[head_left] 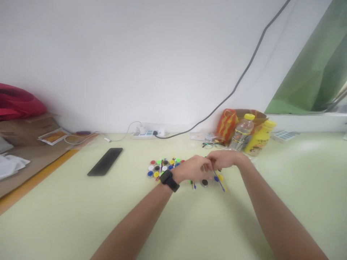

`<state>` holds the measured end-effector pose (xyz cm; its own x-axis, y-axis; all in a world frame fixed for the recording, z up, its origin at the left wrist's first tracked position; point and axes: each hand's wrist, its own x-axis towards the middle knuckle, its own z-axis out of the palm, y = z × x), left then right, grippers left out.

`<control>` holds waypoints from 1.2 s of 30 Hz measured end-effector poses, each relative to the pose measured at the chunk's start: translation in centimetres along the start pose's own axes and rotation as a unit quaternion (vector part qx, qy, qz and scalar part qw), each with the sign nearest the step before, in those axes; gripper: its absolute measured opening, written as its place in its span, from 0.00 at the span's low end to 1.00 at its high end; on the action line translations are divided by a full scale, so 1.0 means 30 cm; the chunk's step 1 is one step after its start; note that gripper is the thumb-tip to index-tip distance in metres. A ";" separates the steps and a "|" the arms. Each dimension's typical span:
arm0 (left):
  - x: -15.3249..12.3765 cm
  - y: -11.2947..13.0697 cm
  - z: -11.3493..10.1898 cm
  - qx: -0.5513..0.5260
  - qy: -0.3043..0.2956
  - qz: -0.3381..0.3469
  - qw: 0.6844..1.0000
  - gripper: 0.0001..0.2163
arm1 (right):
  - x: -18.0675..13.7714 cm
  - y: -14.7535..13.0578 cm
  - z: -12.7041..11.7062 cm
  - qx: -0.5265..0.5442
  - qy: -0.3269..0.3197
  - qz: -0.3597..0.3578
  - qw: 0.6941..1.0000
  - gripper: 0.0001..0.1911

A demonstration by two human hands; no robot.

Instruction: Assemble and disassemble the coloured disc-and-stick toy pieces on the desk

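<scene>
My left hand (193, 168), with a black watch (169, 180) on its wrist, reaches over colourful round caps with its fingers curled in a pinch. Against its fingertips sits my right hand (221, 159), its fingers bent closed. From beneath the right fingers a thin blue stick (219, 181) slants down toward the table, a yellow one close beside it. I cannot make out what either pinch holds. Left of my hands lie several caps, among them a blue cap (150, 174) and a red cap (153, 162), with small coloured sticks across them. A dark cap (205, 183) lies just below my left fingers.
A black phone (105, 161) lies to the left. Behind my hands are eyeglasses (213, 145), a clear bottle (242, 133), a yellow bottle (260, 139) and a red-yellow bag (227, 124). A power strip (148, 134) with a grey cable (238, 82) runs along the wall.
</scene>
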<state>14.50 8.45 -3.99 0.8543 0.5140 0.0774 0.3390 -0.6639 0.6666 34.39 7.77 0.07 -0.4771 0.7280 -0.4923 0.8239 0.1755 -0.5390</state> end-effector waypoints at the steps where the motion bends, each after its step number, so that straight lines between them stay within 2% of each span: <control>1: 0.000 0.000 -0.005 -0.004 0.009 -0.004 1.000 0.12 | 0.002 -0.003 0.002 0.000 -0.002 0.000 1.000 0.14; 4: -0.001 -0.005 -0.005 -0.011 0.017 -0.013 1.000 0.10 | 0.013 -0.003 0.010 -0.015 0.002 0.014 1.000 0.14; 10: 0.000 -0.011 0.012 -0.018 -0.013 -0.001 1.000 0.08 | 0.026 0.026 0.010 -0.029 0.000 0.019 0.999 0.15; 15: -0.001 -0.011 0.009 -0.016 0.004 -0.001 1.000 0.08 | 0.011 0.023 -0.003 -0.017 0.000 -0.002 1.000 0.15; 24: 0.002 -0.022 0.028 -0.006 -0.010 0.004 1.000 0.07 | -0.034 -0.016 -0.017 -0.033 0.056 -0.006 0.998 0.10; 30: 0.002 -0.014 0.050 0.013 -0.021 -0.014 1.000 0.06 | -0.026 -0.005 -0.017 -0.030 0.041 0.010 0.999 0.11; 36: -0.002 0.000 0.040 0.026 -0.031 -0.015 0.999 0.08 | -0.031 -0.018 -0.019 -0.050 0.038 0.018 0.998 0.12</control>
<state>14.94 7.76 -4.88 0.8654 0.5009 0.0116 0.3834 -0.6770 0.6282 34.56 7.37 1.19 -0.4245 0.7831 -0.4545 0.8688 0.2109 -0.4481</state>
